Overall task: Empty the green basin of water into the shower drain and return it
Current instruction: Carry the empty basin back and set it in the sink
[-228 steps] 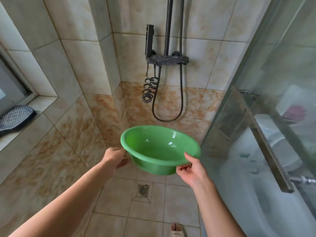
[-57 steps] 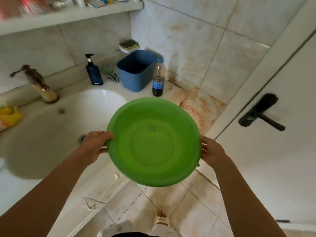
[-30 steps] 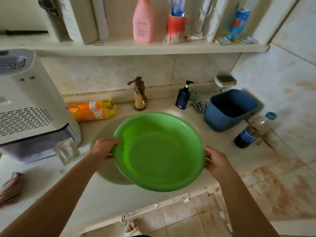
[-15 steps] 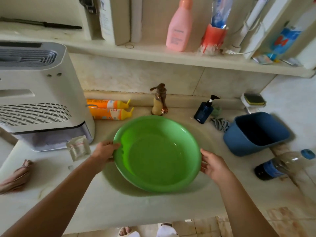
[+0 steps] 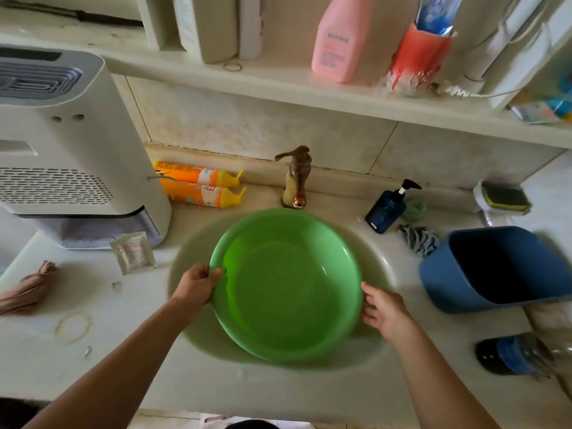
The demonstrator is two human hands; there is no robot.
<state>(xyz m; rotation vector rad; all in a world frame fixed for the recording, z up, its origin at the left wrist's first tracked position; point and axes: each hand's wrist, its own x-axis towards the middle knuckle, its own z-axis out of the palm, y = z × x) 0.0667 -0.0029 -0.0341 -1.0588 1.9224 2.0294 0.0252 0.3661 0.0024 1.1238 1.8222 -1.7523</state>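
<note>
The green basin (image 5: 286, 286) sits upright in the sink bowl (image 5: 382, 267) of the tabletop (image 5: 93, 342), just below the faucet (image 5: 295, 178) at its 12 o'clock. The left hand (image 5: 198, 284) grips its rim at 9 o'clock, thumb inside; the right hand (image 5: 382, 309) holds the rim near 4 o'clock. A blue bin (image 5: 495, 270) lies at 3 o'clock
</note>
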